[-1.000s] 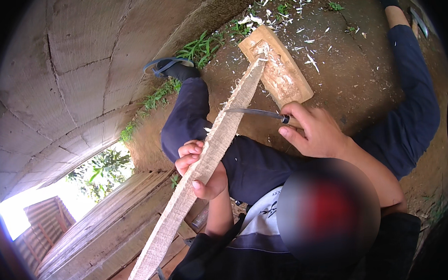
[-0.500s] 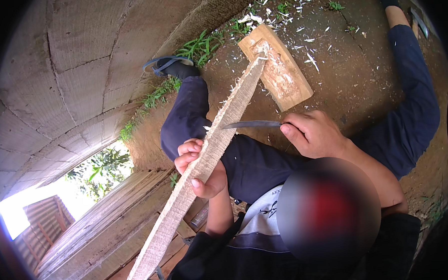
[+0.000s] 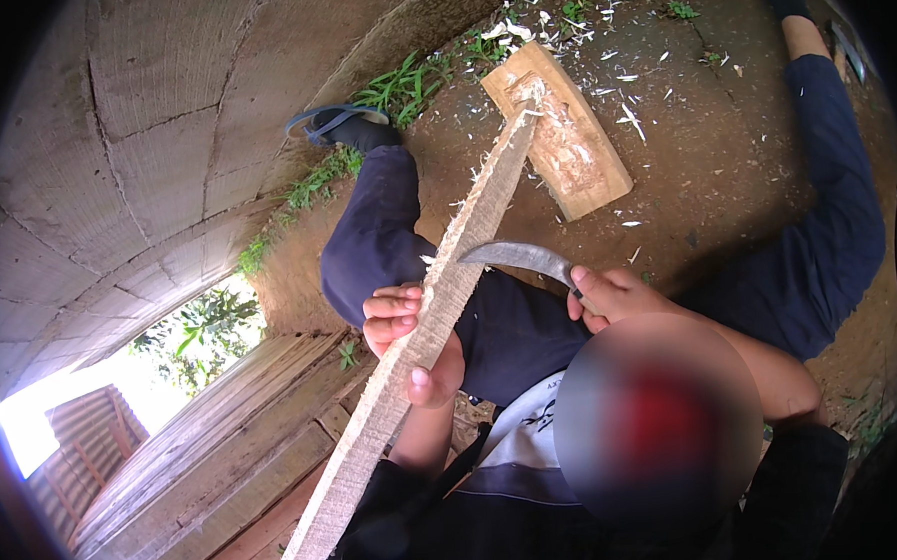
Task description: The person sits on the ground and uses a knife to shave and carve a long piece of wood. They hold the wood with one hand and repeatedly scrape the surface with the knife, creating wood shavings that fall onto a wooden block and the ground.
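A long, rough pale wooden stick (image 3: 404, 354) runs slantwise from the lower left up to a wooden block. My left hand (image 3: 416, 346) is wrapped round the stick near its middle, fingers on the far side and thumb on the near face. In my right hand (image 3: 609, 295) is the handle of a curved knife (image 3: 523, 256), its blade reaching left to the stick just above my left hand. Curled shavings cling along the stick's upper left edge. The stick's tip rests on the block (image 3: 576, 164), which has a rough hollow cut in its top.
White wood chips (image 3: 632, 122) litter the dirt ground beyond the block. A grey wall (image 3: 152, 143) rises on the left, with grass (image 3: 400, 90) at its foot. Stacked planks (image 3: 196, 461) lie at the lower left. My legs spread either side; a flip-flop (image 3: 336, 118) is on the left foot.
The knife has turned, so its blade's broad curved side now shows. My right hand has rolled and lowered slightly; the stick's lower end has shifted a little to the right.
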`<state>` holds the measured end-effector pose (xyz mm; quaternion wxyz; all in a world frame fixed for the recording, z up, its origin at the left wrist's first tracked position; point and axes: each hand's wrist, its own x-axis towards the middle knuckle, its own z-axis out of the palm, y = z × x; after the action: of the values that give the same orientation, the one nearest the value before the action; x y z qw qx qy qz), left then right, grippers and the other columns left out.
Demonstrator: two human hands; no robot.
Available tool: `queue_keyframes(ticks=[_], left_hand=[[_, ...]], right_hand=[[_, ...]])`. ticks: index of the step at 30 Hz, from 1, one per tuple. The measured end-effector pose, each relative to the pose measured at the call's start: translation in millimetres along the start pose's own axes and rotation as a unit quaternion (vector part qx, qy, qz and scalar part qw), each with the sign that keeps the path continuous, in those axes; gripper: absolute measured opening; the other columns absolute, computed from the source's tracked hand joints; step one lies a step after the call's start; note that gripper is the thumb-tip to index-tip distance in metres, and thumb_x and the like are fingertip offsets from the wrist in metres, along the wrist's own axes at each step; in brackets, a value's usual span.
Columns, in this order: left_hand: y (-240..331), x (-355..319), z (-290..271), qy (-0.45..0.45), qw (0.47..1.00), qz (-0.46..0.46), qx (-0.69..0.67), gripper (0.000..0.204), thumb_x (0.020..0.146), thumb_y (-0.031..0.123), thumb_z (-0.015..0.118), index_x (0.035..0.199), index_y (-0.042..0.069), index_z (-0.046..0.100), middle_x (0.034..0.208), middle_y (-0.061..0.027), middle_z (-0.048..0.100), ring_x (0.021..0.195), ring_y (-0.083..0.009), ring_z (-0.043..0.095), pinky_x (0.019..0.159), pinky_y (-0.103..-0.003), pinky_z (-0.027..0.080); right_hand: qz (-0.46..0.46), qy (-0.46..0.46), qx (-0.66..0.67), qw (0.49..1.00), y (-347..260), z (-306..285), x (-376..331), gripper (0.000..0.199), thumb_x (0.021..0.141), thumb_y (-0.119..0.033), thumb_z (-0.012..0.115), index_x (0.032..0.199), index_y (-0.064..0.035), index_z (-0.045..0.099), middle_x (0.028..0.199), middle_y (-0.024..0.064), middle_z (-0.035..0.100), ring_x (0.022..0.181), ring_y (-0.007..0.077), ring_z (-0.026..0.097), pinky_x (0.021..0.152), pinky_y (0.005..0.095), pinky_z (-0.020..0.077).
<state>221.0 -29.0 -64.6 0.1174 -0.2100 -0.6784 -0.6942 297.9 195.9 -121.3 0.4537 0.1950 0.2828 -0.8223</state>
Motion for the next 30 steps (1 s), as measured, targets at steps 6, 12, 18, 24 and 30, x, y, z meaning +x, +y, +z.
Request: queue_keyframes(ticks=[6,12,18,24,30], left_hand=[[-5,2,-6,-0.036,0.999,0.007,-0.037,0.045,0.076,0.038,0.062,0.099,0.001,0.051,0.103,-0.0156,0.05,0.107,-0.0292,0.051,0.099,-0.043,0.041],[-5,4,-6,-0.006,1.0,0.01,-0.028,0.046,0.078,0.042,0.06,0.098,0.001,0.051,0.101,-0.0159,0.05,0.103,-0.0288,0.051,0.097,-0.043,0.041],[-15,15,3,0.06,0.996,0.027,-0.055,0.045,0.084,0.045,0.055,0.095,0.001,0.051,0.096,-0.017,0.051,0.097,-0.0277,0.051,0.094,-0.041,0.041],[-15,20,1,0.084,0.995,0.024,-0.048,0.044,0.087,0.046,0.049,0.094,0.002,0.053,0.096,-0.0155,0.053,0.096,-0.0266,0.051,0.093,-0.041,0.04],[-15,18,2,0.081,0.995,0.027,-0.046,0.046,0.085,0.048,0.052,0.093,0.003,0.05,0.094,-0.0163,0.052,0.094,-0.0271,0.051,0.091,-0.041,0.041]], right_hand=[[0.029,-0.058,0.128,0.99,14,10,2,0.049,0.105,-0.047,0.032,0.09,-0.0049,0.052,0.056,-0.0041,0.041,0.04,0.0076,0.04,0.038,0.0259,0.0356],[-0.33,0.185,-0.325,0.867,-10,1,2,0.04,0.101,-0.034,0.049,0.085,0.0009,0.061,0.066,0.0113,0.058,0.061,0.0208,0.057,0.06,0.0369,0.0457],[-0.244,0.077,-0.153,0.955,-17,-6,-5,0.034,0.101,-0.031,0.05,0.092,-0.0003,0.062,0.069,0.0047,0.056,0.064,0.0148,0.054,0.062,0.0324,0.0447],[-0.311,0.242,-0.276,0.877,-19,3,-13,0.029,0.097,-0.021,0.054,0.117,0.0008,0.054,0.09,0.0095,0.058,0.073,0.0197,0.059,0.069,0.0332,0.0476],[-0.363,0.236,-0.487,0.759,-19,5,-4,0.05,0.088,-0.01,0.059,0.136,-0.006,0.045,0.108,0.0161,0.053,0.077,0.0396,0.064,0.071,0.0441,0.0522]])
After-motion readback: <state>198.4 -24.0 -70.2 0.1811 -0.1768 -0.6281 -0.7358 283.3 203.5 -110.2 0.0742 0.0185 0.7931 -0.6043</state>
